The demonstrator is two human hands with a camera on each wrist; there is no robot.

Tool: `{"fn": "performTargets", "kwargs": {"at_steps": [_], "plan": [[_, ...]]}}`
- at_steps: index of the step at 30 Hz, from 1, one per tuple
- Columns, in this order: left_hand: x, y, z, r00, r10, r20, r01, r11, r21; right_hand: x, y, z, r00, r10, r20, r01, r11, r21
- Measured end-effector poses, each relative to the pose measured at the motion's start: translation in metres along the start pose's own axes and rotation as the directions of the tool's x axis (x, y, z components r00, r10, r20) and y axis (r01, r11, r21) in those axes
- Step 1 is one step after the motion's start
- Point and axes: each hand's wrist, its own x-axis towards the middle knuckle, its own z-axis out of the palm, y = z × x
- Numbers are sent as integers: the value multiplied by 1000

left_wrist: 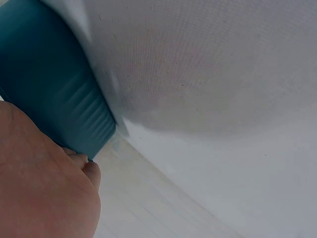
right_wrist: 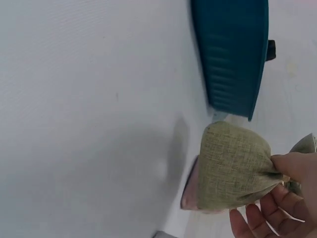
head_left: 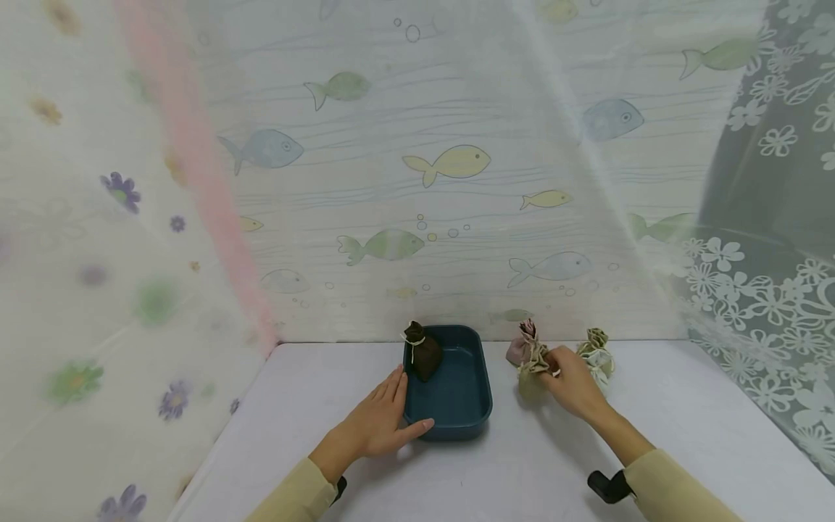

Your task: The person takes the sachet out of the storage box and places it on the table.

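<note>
My left hand [head_left: 375, 423] lies along the left side of a blue rectangular tub [head_left: 446, 435], fingers straight against its wall and thumb over the near rim. Inside the tub, at the far left, leans a dark brown drawstring pouch [head_left: 427, 357] tied with pale cord. My right hand [head_left: 574, 383] pinches the gathered neck of an olive-green cloth pouch [right_wrist: 235, 166], which hangs to the right of the tub. Just behind it stands a pink pouch [head_left: 517, 352], partly covered by the green one. A patterned cream and green pouch [head_left: 599, 360] stands beyond the right hand.
A white cloth covers the table [head_left: 509, 478]. Behind it hangs a sheer curtain [head_left: 457, 217] printed with fish. Flowered sheer fabric [head_left: 72, 290] closes the left side, and white-flowered netting [head_left: 763, 319] hangs on the right.
</note>
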Motion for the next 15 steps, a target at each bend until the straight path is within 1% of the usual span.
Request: {"fn": "performTargets", "kwargs": {"at_steps": [7,15], "plan": [[-1,1,0,1000,-3,-7,3,1000,-13,-5,8,4,1000,0,1,0,1000,-28],[-1,1,-2,1000,-7,14,7,1000,5,-7,15,12,999,8,39,-5,998,-68]]}}
